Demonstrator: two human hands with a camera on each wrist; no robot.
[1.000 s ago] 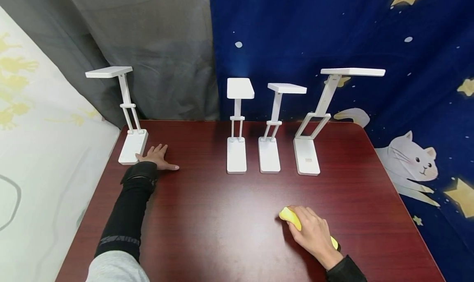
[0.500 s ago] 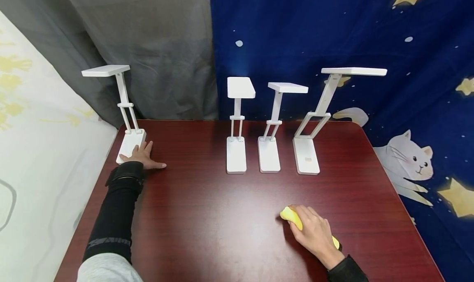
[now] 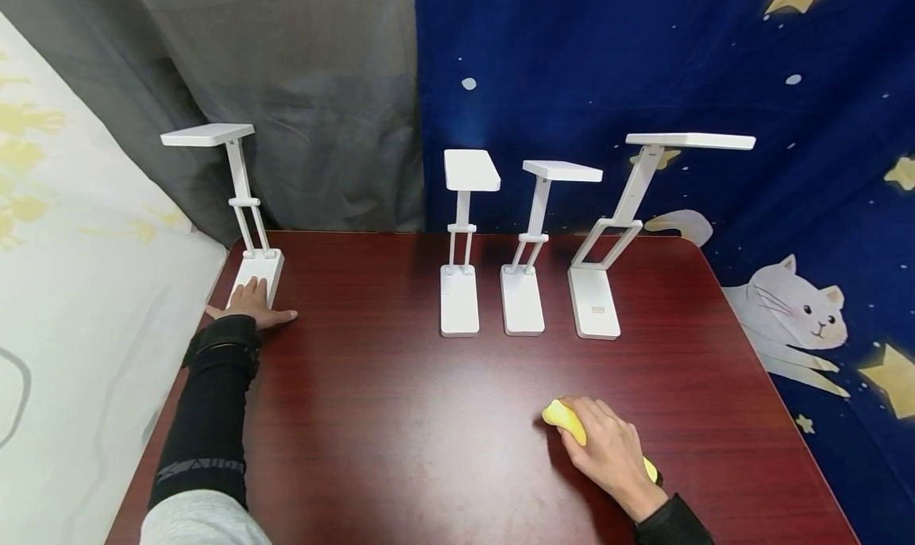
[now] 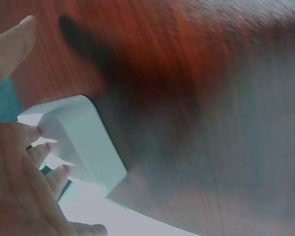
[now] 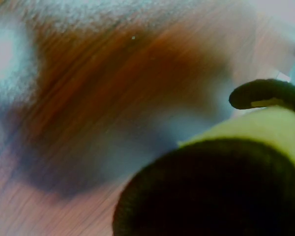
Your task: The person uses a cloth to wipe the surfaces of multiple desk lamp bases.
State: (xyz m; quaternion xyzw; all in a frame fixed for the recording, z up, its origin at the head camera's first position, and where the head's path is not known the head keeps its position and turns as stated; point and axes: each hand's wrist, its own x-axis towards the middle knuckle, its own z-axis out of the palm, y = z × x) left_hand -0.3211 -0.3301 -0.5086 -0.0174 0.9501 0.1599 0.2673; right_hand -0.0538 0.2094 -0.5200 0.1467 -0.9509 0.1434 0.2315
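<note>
Spread wide, my left hand (image 3: pixel 249 307) is at the front of the leftmost white desk lamp's base (image 3: pixel 260 267). Its fingertips (image 4: pixel 58 178) lie over the base's upper face, while the thumb (image 4: pixel 14 44) sticks out to the side. Whether the palm touches the base cannot be told. That lamp stands upright with its flat head (image 3: pixel 207 135) raised. At the front right, my right hand (image 3: pixel 606 448) grips a yellow, curved, banana-like object (image 3: pixel 565 420) with a dark end, low over the table. The right wrist view is blurred and shows mostly that yellow body (image 5: pixel 265 130) and dark shapes.
More white desk lamps stand along the back of the table: one in the middle (image 3: pixel 459 300), one just right of it (image 3: pixel 523 300), and a larger one (image 3: pixel 594 303) further right. The dark red table (image 3: pixel 400 418) meets curtains behind and a pale wall cloth (image 3: pixel 86 322) at left.
My left hand has moved left from beside the leftmost lamp's base to over its front part. My right hand keeps its hold on the yellow object in nearly the same place.
</note>
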